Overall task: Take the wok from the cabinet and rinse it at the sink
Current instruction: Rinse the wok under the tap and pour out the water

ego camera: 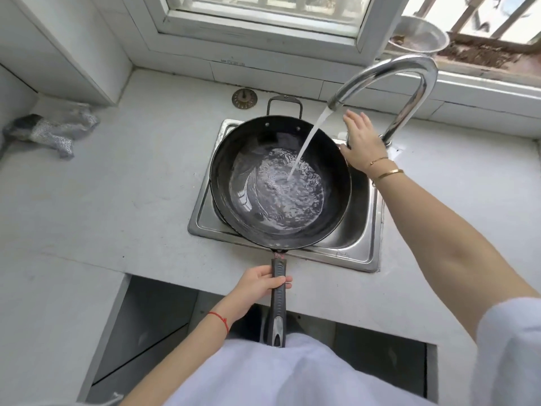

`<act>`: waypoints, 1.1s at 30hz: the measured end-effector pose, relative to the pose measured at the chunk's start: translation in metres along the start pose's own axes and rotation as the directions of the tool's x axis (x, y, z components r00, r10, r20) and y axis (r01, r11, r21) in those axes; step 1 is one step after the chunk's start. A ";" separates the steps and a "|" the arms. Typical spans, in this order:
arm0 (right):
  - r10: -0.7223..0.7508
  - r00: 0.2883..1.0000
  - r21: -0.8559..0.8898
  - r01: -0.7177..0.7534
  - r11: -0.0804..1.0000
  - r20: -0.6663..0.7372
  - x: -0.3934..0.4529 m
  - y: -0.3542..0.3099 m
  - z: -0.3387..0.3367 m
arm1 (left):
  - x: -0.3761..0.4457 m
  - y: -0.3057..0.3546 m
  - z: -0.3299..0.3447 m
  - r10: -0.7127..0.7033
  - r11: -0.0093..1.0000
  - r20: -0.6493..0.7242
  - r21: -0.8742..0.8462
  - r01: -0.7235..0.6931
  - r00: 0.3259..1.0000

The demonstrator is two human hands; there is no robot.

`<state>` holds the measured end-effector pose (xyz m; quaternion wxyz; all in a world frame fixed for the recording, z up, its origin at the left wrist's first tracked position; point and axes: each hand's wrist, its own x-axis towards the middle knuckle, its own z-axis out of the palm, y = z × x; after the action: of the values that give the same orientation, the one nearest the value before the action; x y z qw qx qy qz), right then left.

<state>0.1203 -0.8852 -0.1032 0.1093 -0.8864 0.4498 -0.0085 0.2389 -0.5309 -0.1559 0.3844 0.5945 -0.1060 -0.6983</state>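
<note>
Grey counter (117, 200) under a window (263, 13); wok (281, 183) over steel sink (363, 230), tap (409, 80) running. Left hand (257, 285) gripping the handle (278, 294); right hand (361, 145) flat, fingers straight, by the tap base, contact hidden.

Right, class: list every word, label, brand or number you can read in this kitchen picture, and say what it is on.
No text can be read.
Wall tile under the window: a small dark printed mark, too blurred to read.
Wok, faucet, sink: no visible lettering.

At frame center, a round black metal wok (280, 183) is sitting over the stainless steel sink (363, 247), catching water from the curved chrome faucet (409, 80). The left hand (257, 284) is gripping its long black handle (278, 300); the right hand (361, 142) is resting flat-fingered by the faucet base.
</note>
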 end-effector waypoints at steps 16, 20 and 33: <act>0.165 0.981 0.258 -0.133 0.957 -0.103 -0.025 -0.005 -0.014 | -0.005 0.001 0.001 0.023 1.000 -0.005 0.007 -0.023 1.000; 0.342 0.926 0.573 -0.196 0.796 -0.159 -0.095 -0.036 0.004 | -0.005 0.000 0.002 0.018 1.000 -0.005 0.012 -0.018 1.000; 0.264 0.840 0.691 -0.540 0.481 0.474 -0.288 -0.158 0.112 | -0.008 -0.004 -0.003 0.041 0.986 -0.036 0.160 -0.034 0.999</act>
<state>0.0871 -0.5436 -0.1566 0.5630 -0.5956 0.5709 -0.0483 0.2397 -0.5225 -0.1530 0.3506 0.6348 -0.1652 -0.6685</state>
